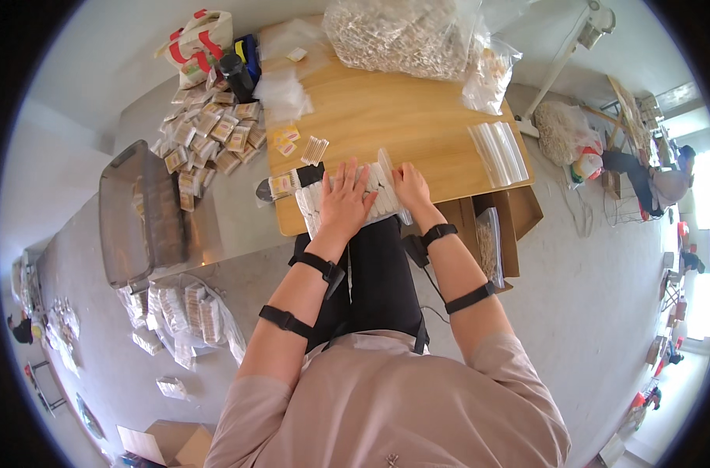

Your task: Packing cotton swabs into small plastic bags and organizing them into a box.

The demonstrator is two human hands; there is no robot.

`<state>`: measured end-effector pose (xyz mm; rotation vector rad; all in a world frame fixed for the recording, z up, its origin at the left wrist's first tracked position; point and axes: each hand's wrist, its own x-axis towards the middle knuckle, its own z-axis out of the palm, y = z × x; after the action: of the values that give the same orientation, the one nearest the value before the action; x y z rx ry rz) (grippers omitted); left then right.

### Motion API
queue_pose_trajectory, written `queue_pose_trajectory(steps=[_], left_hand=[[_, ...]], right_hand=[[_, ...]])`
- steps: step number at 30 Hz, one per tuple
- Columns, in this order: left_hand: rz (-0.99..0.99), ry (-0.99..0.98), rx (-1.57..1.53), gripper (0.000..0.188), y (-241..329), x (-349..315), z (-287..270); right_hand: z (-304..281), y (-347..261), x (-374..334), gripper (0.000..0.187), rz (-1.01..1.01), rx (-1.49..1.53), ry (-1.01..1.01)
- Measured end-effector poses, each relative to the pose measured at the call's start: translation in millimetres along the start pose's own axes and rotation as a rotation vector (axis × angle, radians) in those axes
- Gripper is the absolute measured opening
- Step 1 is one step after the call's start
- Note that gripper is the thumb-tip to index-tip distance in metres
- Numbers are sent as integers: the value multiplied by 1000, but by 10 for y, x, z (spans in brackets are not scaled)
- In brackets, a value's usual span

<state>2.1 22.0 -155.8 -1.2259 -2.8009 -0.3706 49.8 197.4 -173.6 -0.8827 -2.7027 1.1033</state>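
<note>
A clear plastic bag [384, 199] filled with a row of white packs lies at the front edge of the wooden table [386, 117], just above my lap. Across the packs my left hand [344, 200] rests flat, its fingers spread. At the bag's right end my right hand [411, 189] has its fingers closed on the plastic edge. Left of the bag, a small pack of sticks with a yellow label [283, 185] sits on a black object [311, 174]. A few thin sticks [315, 150] and yellow cards [287, 139] lie just beyond.
Many small packs [207, 136] are heaped at the left beside a translucent bin [125, 226]. Flat clear bags [499, 154] lie at the table's right. A large bag of sticks [401, 35] stands at the back. An open cardboard box [522, 226] is below the right edge.
</note>
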Motion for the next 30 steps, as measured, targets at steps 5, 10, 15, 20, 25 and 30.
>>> queue_pose_trajectory(steps=[5, 10, 15, 20, 25, 30], left_hand=[[-136, 166, -2, 56, -245, -173, -60], [-157, 66, 25, 58, -241, -216, -32], [-131, 79, -14, 58, -203, -243, 49], [-148, 26, 12, 57, -257, -107, 3], [-224, 243, -320, 53, -527, -248, -10], [-258, 230, -152, 51, -492, -313, 20]], right_hand=[[-37, -430, -332, 35, -587, -234, 238], [44, -471, -419, 54, -809, -440, 67], [109, -429, -503, 59, -663, -536, 54], [142, -473, -469, 58, -615, -551, 43], [34, -585, -525, 58, -663, -501, 55], [150, -689, -535, 59, -801, -479, 27]])
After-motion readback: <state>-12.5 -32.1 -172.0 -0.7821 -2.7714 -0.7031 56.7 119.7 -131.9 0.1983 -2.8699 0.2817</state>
